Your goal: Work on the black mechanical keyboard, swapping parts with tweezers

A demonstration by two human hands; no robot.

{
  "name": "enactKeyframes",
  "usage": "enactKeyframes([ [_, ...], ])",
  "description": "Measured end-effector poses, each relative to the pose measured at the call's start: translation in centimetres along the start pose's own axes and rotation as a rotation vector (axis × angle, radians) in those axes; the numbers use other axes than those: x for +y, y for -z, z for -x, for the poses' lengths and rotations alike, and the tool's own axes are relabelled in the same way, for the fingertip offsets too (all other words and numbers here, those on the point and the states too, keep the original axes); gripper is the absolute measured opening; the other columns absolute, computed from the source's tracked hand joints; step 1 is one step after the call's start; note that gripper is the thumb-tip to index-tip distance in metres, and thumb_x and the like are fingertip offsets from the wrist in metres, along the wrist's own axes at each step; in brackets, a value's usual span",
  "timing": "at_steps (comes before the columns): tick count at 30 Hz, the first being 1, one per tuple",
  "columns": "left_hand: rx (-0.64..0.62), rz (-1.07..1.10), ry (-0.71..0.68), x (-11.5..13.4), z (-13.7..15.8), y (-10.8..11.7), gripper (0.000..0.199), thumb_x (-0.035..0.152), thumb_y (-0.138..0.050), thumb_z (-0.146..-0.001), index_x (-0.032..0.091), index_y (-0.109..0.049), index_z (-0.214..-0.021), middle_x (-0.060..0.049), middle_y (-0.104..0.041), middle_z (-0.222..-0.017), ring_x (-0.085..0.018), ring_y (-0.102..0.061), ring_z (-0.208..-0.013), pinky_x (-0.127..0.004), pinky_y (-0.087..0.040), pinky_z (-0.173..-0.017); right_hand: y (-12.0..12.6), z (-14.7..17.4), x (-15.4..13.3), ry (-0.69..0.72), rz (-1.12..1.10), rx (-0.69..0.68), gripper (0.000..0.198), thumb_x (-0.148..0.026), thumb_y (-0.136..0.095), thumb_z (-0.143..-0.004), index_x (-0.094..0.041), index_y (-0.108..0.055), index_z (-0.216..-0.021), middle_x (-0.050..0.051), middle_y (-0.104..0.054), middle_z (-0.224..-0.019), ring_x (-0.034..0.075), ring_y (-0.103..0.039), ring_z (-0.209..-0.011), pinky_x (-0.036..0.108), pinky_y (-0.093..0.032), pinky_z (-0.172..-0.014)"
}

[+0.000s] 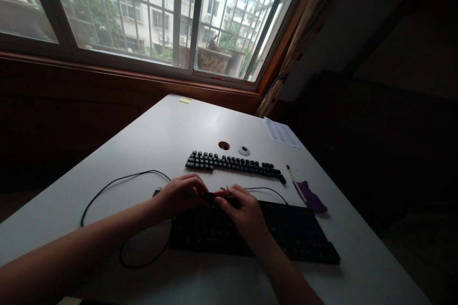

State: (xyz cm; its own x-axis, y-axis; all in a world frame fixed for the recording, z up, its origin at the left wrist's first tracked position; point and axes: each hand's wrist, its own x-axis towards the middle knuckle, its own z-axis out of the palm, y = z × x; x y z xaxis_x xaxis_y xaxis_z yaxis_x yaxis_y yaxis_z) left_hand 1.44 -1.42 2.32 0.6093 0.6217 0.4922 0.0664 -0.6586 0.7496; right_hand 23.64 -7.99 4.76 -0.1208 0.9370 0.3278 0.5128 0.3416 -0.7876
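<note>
A black keyboard (pixel 293 231) lies across the near part of the white desk, its details dark in the shade. Over its far edge, my left hand (pixel 184 193) has its fingers bent and pinched together; whatever sits at the tips is too dark to make out. Close beside it, my right hand (pixel 245 207) is closed around a small tool with thin wire prongs (pixel 225 189), which looks like a keycap puller. The fingertips of both hands nearly meet. Beyond them, loose black keycaps (pixel 234 163) stand in tight rows, laid out like a keyboard.
A thin black cable (pixel 119 179) loops at the left. To the right, a toothbrush (pixel 296 183) rests partly on a purple cloth (pixel 312 198). Farther back are a cable hole (pixel 223 145), its round cover (pixel 244 150), a printed sheet (pixel 282 133) and yellow sticky notes (pixel 185 100).
</note>
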Motion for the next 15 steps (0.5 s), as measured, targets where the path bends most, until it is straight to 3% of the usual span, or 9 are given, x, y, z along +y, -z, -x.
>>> enactKeyframes([
  [10,0.023,-0.046,-0.002,-0.5,0.1,-0.1,0.015,0.025,-0.072,-0.086,0.014,-0.067,-0.095,-0.005,-0.068,-0.088,-0.013,-0.064,-0.075,-0.024,-0.053,-0.069,-1.0,-0.7,0.0,0.076,0.051,-0.058,0.005,-0.027,-0.074,-0.084,-0.023,-0.072,-0.087,0.001,-0.062,-0.079,0.018,-0.061,-0.075,0.03,-0.047,-0.068],
  [15,0.01,-0.05,0.031,-1.0,0.2,-0.3,0.022,0.025,-0.071,-0.086,0.015,-0.063,-0.104,-0.005,-0.066,-0.094,-0.013,-0.064,-0.076,-0.024,-0.054,-0.069,-0.2,-1.8,0.8,0.105,0.082,-0.046,0.008,-0.026,-0.073,-0.084,-0.023,-0.073,-0.092,0.003,-0.066,-0.084,0.019,-0.063,-0.077,0.031,-0.049,-0.07],
])
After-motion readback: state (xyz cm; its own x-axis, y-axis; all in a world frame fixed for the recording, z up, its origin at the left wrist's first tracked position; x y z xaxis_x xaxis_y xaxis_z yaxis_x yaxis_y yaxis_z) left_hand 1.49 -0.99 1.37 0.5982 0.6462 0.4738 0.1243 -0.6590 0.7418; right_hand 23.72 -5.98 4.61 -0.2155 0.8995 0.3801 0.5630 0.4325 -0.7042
